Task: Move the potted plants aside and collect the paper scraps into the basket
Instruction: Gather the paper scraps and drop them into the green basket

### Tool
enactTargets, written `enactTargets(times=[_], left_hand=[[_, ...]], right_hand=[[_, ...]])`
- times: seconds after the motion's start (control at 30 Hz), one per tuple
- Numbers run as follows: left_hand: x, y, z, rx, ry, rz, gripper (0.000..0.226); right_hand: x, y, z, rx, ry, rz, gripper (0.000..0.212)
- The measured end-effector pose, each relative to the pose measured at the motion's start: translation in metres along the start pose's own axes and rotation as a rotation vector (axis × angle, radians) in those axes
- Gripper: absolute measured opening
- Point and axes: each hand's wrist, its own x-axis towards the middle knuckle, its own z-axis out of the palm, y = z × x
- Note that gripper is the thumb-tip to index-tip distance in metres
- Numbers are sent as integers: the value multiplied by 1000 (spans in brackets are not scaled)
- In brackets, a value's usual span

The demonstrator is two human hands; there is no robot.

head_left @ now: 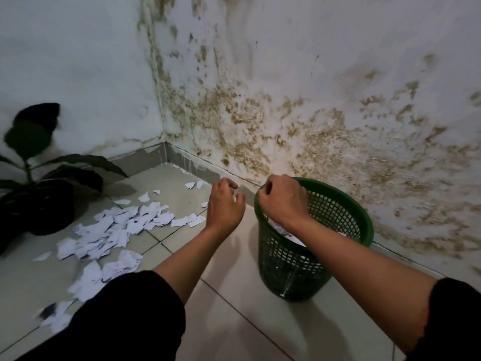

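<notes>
Here, the right hand (pixel 282 201), fingers curled, hovers over the green mesh plastic basket (pixel 338 246) at center right; the left hand (pixel 225 207) pinches a scrap. Torn white paper scraps (pixel 114 230) litter the tiles beside a dark potted plant (pixel 39 194) at left.

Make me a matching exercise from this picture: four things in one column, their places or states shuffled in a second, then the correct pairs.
Column 1
1. basket
2. potted plant
3. paper scraps
4. right hand

Column 2
A. scattered over the floor tiles
B. dark-leaved, at the far left by the wall
C. over the basket's near rim, fingers curled
D. green mesh, upright by the stained wall, some paper inside

Pairs: 1-D, 2-B, 3-A, 4-C
</notes>
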Motion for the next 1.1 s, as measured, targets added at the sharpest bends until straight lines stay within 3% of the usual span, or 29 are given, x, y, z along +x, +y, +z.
enactTargets(times=[0.1, 0.23, 0.3, 0.4, 0.5, 0.53, 0.63, 0.7, 0.8, 0.87, 0.97, 1.03, 1.1], left_hand=[[-10, -48, -35, 248, -154, -49, 27], [-30, -119, -100, 623, -451, -258, 48], [-49, -150, -139, 871, -640, -352, 55], [-85, -182, -197, 1057, -901, -645, 45], [-112, -214, -237, 867, -1072, -1061, 41], [-119, -227, -244, 778, -1087, -1125, 41], [-136, -259, -254, 651, -959, -1096, 33], [-142, -274, -258, 591, -830, -1089, 28], [-147, -286, -263, 545, -808, -1130, 23], [-145, -293, -264, 440, -719, -1108, 21], [-133, -299, -257, 154, -499, -1054, 18], [-126, -304, -252, -71, -322, -1041, 19], [-125, -312, -252, -18, -108, -988, 19]], right_hand=[[-8, -38, 15, -51, -2, -166, 28], [-35, -84, 53, 23, -258, -203, 41], [-54, -104, 78, 137, -496, -106, 50], [-91, -129, 120, 443, -917, 272, 68], [-130, -148, 159, 441, -1179, 463, 80], [-142, -155, 171, 447, -1222, 488, 80], [-163, -180, 199, 471, -1226, 516, 81], [-164, -197, 211, 377, -1166, 354, 80], [-158, -218, 224, 542, -1009, 182, 76], [-164, -232, 227, 540, -892, -60, 70], [-189, -245, 237, 338, -664, -574, 69], [-205, -253, 250, 272, -682, -777, 79], [-211, -260, 262, 204, -740, -837, 85]])
